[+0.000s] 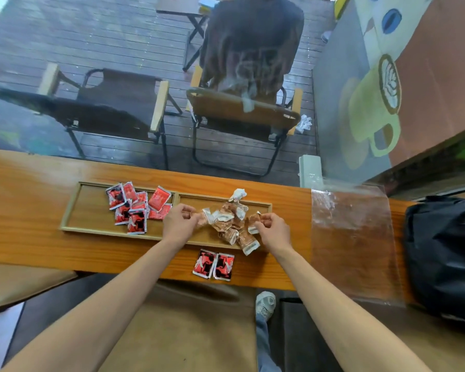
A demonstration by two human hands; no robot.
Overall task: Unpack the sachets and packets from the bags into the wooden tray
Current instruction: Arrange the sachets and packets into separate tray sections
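Note:
A long wooden tray [73,208] with two compartments lies on the counter. Several red sachets [134,208] are piled in its left compartment. A heap of brown and white sachets [231,224] fills the right compartment, some spilling over the front rim. My left hand [179,222] pinches a brown sachet at the heap's left side. My right hand [273,228] pinches another at its right side. Two red sachets [214,264] lie on the counter in front of the tray. An empty clear plastic bag [352,237] lies flat to the right.
The wooden counter [24,232] runs along a window; chairs and a seated person are outside. A black bag [443,253] rests at the counter's right end. A white box [310,171] stands by the glass. My shoe [265,304] shows below the counter.

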